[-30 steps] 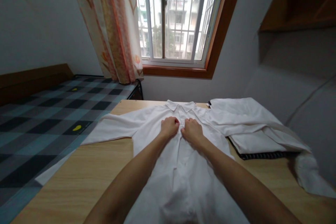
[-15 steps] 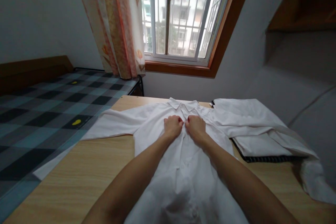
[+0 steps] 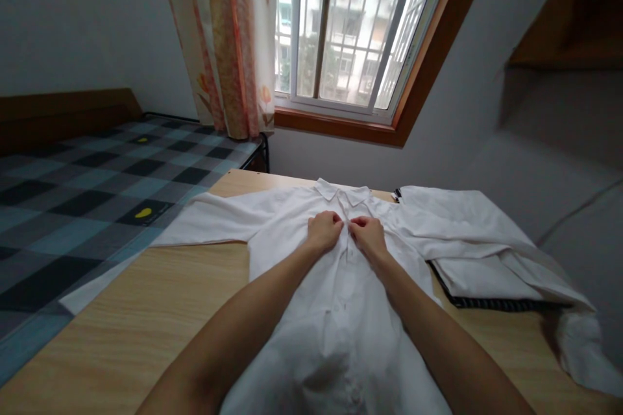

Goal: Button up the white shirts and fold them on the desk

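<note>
A white collared shirt (image 3: 311, 311) lies front up, its collar toward the window and its hem toward me. One sleeve stretches left across the tabletop, and the other runs right over a folded pile. My left hand (image 3: 325, 231) pinches the front placket just below the collar. Close beside it, my right hand (image 3: 368, 233) is closed on the placket's other side, thumb and forefinger together. Whatever button lies between the fingertips is too small to make out. Several buttons show faintly lower down the front.
The shirt rests on a light wooden table (image 3: 160, 311). Folded white and dark striped clothes (image 3: 491, 275) lie at its right. A bed with a checked cover (image 3: 97, 188) adjoins on the left. Behind are a curtain (image 3: 228, 45), a barred window (image 3: 350, 39) and a wall shelf (image 3: 574, 45).
My right hand has turned slightly, so its thumb and forefinger show more plainly at the placket. Both hands stay near the collar. The view has tilted a little.
</note>
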Demonstrator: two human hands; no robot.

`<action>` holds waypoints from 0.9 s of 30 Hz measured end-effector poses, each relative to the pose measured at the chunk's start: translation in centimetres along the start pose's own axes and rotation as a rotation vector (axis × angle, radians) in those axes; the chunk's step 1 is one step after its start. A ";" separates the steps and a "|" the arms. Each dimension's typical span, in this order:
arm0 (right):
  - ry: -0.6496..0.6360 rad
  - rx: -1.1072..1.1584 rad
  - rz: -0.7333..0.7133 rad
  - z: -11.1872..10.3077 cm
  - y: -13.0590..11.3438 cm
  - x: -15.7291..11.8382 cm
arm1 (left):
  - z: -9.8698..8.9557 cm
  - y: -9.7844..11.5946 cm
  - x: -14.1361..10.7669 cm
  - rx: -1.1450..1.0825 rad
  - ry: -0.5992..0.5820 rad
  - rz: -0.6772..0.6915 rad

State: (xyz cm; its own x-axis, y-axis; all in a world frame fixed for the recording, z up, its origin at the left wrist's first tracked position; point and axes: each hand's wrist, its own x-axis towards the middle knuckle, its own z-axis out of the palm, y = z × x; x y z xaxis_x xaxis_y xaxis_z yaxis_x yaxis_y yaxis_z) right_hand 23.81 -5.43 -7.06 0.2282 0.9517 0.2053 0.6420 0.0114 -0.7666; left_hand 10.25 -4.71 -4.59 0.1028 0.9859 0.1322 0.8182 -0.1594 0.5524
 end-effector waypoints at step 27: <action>-0.262 0.622 0.139 -0.4 0.9 0.4 | -0.3 0.2 0.0 -0.026 -0.036 -0.052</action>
State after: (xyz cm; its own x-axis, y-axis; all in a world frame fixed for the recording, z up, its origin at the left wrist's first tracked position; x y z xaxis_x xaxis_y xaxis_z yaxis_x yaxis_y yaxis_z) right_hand 24.79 -5.13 -7.43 0.0428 0.9990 -0.0141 0.0628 -0.0168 -0.9979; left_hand 10.27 -4.74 -4.21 0.0813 0.9940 0.0734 0.8081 -0.1089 0.5789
